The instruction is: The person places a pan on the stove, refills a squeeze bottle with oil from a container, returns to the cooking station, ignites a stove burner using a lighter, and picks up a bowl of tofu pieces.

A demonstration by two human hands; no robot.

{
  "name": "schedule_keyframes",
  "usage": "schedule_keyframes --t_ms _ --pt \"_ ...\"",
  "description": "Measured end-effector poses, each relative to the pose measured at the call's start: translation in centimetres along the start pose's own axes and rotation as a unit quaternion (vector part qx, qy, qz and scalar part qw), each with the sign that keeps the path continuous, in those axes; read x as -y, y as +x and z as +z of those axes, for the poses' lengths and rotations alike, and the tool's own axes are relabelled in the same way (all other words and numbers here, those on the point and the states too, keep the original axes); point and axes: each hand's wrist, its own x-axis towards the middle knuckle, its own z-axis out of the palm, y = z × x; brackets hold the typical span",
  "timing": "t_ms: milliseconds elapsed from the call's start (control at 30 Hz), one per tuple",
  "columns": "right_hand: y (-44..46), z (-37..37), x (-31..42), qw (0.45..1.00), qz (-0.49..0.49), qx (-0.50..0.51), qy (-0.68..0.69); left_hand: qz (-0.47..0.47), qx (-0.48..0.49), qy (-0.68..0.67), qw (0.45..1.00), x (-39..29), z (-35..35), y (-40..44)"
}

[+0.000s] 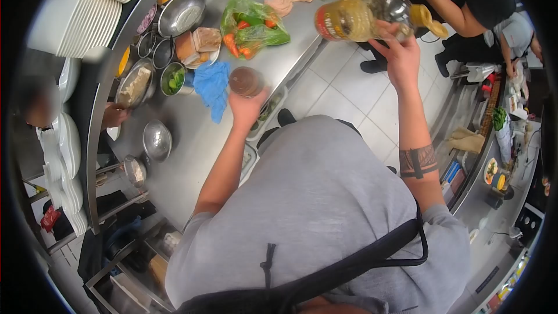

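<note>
My right hand is closed round a large clear plastic bottle, held up in the air over the floor beside the counter. The bottle lies nearly sideways, its yellow flip cap open and pointing right; a red and yellow label covers the other end. At the counter's edge, my left hand grips a small round container with brown contents. Whether that is a jar or a cup, I cannot tell. A crumpled blue cloth lies just left of it. Behind stands a green plastic bag with orange-red vegetables inside.
Metal bowls, a bowl of green slices and bread pieces crowd the steel counter. Stacked white plates stand at left. Another person's hand reaches in there. Other people work at upper right.
</note>
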Motion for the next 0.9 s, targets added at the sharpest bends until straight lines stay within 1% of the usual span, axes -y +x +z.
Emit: schedule_keyframes --t_ms 33,67,100,167,233,267,300,333,367,400,467,600,633,700,767,900 --pt "-0.5 -1.3 0.1 1.0 -0.001 0.0 0.007 -0.003 0.028 -0.011 1.0 -1.2 1.1 -0.5" --pt "-1.0 -3.0 0.3 0.998 0.005 -0.035 -0.06 -0.006 0.046 0.001 0.999 -1.7 2.2 -1.0" --pt "-1.3 -4.6 0.3 0.99 0.011 -0.065 -0.126 -0.002 0.038 0.009 0.999 -1.7 3.5 -1.4" --pt "-1.5 -9.8 -1.4 0.95 -0.028 -0.056 -0.306 0.02 0.081 0.002 0.997 -1.4 6.1 -2.1" --pt "-2.9 -12.6 -1.3 0.911 -0.049 -0.064 -0.404 -0.015 0.111 0.04 0.993 -3.1 8.7 -3.2" --pt "-3.8 -14.2 -1.3 0.891 -0.028 -0.042 -0.452 -0.017 0.1 0.049 0.994 -3.9 9.9 -3.9" --pt "-4.4 -16.0 -1.6 0.867 -0.009 -0.021 -0.498 0.009 0.12 0.033 0.992 -4.6 11.2 -4.5" --pt "-4.8 -18.5 -3.1 0.865 0.002 -0.013 -0.502 0.035 0.141 0.017 0.989 -5.3 12.3 -4.9" --pt "-5.3 -20.7 -4.7 0.862 0.016 -0.005 -0.507 0.031 0.134 0.026 0.99 -6.0 13.2 -5.4" --pt "-6.0 -22.2 -5.2 0.866 0.02 0.002 -0.5 0.024 0.138 0.004 0.99 -6.6 14.1 -6.1" --pt "-7.2 -24.6 -6.4 0.815 0.141 0.037 -0.561 0.026 0.144 -0.028 0.989 -8.0 15.5 -7.2" --pt "-9.4 -27.6 -9.6 0.831 0.154 0.063 -0.531 0.007 0.146 -0.004 0.989 -8.8 16.5 -9.3" --pt "-9.5 -27.9 -10.4 0.836 0.143 0.07 -0.525 0.009 0.154 0.0 0.988 -8.8 16.6 -9.5" --pt "-9.9 -27.9 -11.3 0.843 0.132 0.078 -0.516 0.01 0.159 0.009 0.987 -8.9 16.6 -10.2" --pt "-9.8 -27.3 -12.0 0.846 0.143 0.098 -0.505 0.013 0.16 0.054 0.986 -9.1 16.7 -10.3" --pt "-9.8 -26.5 -11.6 0.853 0.139 0.115 -0.49 0.03 0.171 0.039 0.984 -10.4 17.7 -10.3"
